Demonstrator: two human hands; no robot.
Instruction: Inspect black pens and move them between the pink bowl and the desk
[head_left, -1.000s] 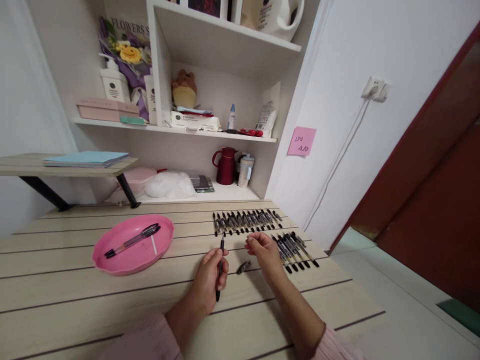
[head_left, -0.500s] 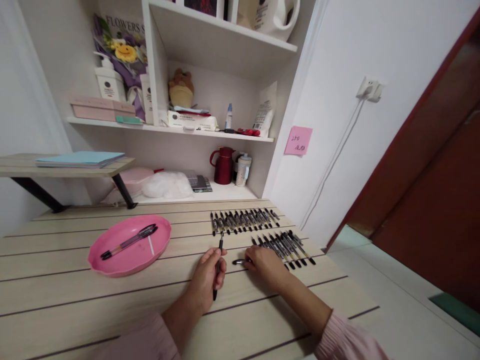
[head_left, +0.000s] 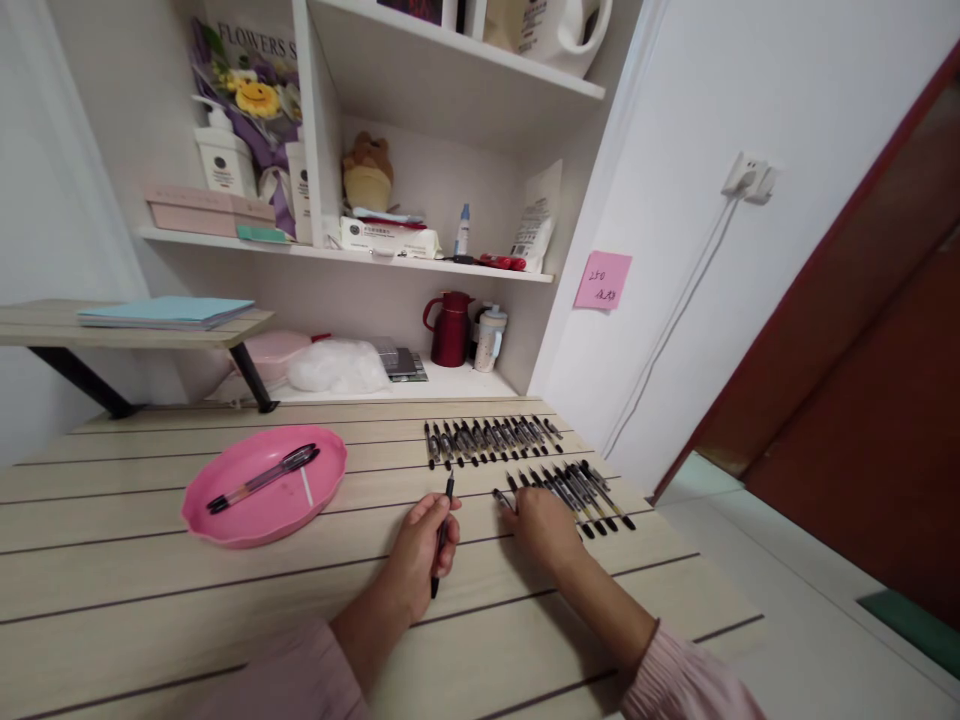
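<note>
My left hand (head_left: 421, 548) is closed around a black pen (head_left: 443, 530), held upright with its bare metal point facing up and away. My right hand (head_left: 546, 520) pinches a small dark pen cap (head_left: 502, 498) with a shiny clip, low over the tabletop. Beside and partly under that hand lies a slanted row of uncapped pens (head_left: 592, 497), their points toward the shelf; the hand hides some of them. Farther back is a row of short dark pen parts (head_left: 495, 440), set side by side; I cannot make out each piece.
On the left of the slatted table (head_left: 300, 610), a pink scalloped tray (head_left: 202, 535) holds capped pens (head_left: 262, 480) and a thin white stick. Behind it stands a small raised shelf (head_left: 195, 342) with blue paper. A red jug (head_left: 451, 330) and a cup (head_left: 490, 340) stand at the back.
My right hand has moved slightly right and away from me, toward the uncapped pens, and the cap in it has turned from lying level to slanting. My left hand still holds the pen.
</note>
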